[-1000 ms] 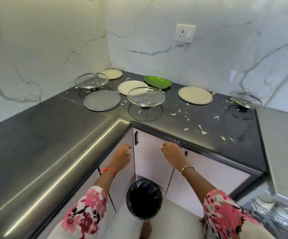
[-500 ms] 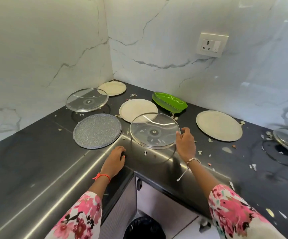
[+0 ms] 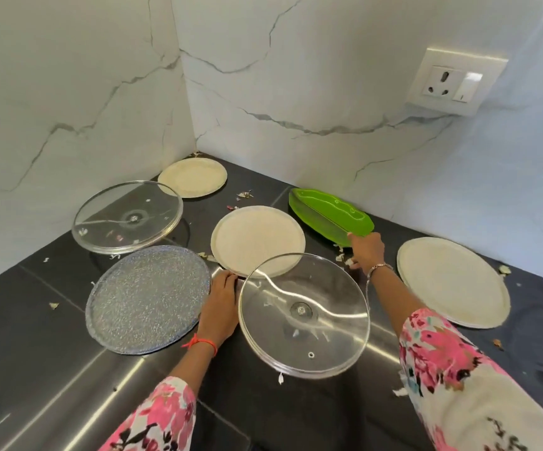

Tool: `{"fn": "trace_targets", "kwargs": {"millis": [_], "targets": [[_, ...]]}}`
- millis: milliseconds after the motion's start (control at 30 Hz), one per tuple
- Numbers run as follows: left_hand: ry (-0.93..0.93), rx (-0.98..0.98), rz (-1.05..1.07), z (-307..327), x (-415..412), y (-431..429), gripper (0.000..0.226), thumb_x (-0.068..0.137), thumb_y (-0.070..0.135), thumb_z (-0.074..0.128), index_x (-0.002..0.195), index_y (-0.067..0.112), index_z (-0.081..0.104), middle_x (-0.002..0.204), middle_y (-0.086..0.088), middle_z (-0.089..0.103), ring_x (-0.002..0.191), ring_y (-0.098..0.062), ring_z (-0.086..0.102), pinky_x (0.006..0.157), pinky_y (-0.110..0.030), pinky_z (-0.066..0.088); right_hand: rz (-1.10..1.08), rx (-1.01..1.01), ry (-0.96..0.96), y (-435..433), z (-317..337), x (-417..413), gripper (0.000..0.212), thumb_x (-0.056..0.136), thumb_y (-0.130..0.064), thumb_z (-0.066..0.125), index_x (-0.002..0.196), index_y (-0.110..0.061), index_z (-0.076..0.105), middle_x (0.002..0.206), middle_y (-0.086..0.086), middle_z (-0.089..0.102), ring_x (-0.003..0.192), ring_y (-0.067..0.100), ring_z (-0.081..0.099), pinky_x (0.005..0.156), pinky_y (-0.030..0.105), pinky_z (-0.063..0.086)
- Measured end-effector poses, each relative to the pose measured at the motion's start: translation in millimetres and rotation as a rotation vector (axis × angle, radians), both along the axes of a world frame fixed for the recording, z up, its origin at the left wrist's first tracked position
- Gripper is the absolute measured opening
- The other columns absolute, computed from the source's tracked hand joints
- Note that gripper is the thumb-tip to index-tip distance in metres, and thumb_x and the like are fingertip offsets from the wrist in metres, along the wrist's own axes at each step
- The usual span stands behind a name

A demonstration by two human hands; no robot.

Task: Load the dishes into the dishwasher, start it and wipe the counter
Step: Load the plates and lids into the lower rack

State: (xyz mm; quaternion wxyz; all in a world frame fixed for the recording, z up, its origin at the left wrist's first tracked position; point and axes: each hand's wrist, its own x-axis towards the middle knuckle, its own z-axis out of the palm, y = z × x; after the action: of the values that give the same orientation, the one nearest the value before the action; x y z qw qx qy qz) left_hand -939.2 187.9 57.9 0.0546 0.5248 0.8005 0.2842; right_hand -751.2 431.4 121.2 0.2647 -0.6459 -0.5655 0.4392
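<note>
Head view: left hand (image 3: 220, 302) curls round the near rim of the middle cream plate (image 3: 257, 239) — likely to lift it — while right hand (image 3: 367, 252) meets the green dish (image 3: 328, 213), grip unclear.

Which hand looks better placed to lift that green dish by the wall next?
Right, probably. The right hand sits at the near end of the green dish, touching it. The left hand is farther off, at the near rim of the middle cream plate.
</note>
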Motion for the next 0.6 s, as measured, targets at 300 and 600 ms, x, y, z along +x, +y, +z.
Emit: {"fn": "trace_targets", "kwargs": {"millis": [300,600], "targets": [[0.090,-0.023,0.019,-16,-6,6,0.056,0.079,0.020,0.066,0.128,0.005,0.043,0.130,-0.012,0.044,0.120,-0.026,0.045,0.102,-0.038,0.043,-0.155,-0.186,0.107,50,-25,-19,0.028,0.079,-0.002,0.070,0.102,0.004,0.056,0.101,0.021,0.058,0.053,0.020,0.048,0.022,0.023,0.038],[0.097,-0.037,0.028,-14,-5,6,0.056,0.079,0.021,0.067,0.127,0.006,0.044,0.132,-0.011,0.044,0.124,-0.024,0.044,0.103,-0.036,0.042,-0.123,-0.476,0.558,42,8,-11,0.032,0.073,0.013,0.026,0.088,-0.008,0.045,0.112,0.015,0.050,0.089,0.035,0.056,0.071,0.048,0.052]]}}
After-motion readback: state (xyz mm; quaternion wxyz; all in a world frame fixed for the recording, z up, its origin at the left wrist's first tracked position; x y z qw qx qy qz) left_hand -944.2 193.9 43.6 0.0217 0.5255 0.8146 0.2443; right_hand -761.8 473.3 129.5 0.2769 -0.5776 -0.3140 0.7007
